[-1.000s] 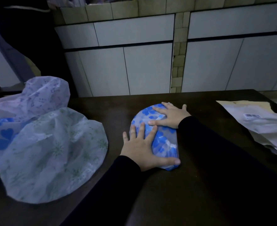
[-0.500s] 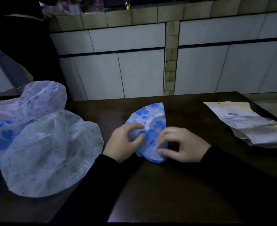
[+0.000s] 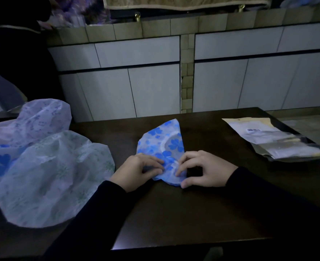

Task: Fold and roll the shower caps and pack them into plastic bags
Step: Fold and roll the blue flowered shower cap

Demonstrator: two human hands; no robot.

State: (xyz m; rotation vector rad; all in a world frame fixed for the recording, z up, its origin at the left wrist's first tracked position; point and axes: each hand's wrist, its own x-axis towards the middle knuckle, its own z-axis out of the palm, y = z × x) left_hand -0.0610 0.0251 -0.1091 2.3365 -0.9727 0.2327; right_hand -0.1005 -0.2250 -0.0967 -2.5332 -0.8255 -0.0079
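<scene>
So I'm at the rolling stage on the blue-flowered shower cap, which sits mid-table on the dark wooden table, already folded down to a narrow wedge with its point aimed away from me. My left hand has curled fingertips pinching the near-left corner, and my right hand pinches the near edge between thumb and forefinger, so both are gripping the cap itself. Next up, I reckon, is tucking that near edge over and rolling it tight toward the tip, keeping even pressure so the thing doesn't spring open. It's thin crinkly plastic film, slippery-looking, with a pale band of gathered elastic curving through it. On the left there's a puffy heap of loose shower caps, translucent and wrinkled, green-sprigged on top. The flat glossy plastic bags lie well apart on the right, one with a barcode sticker.
</scene>
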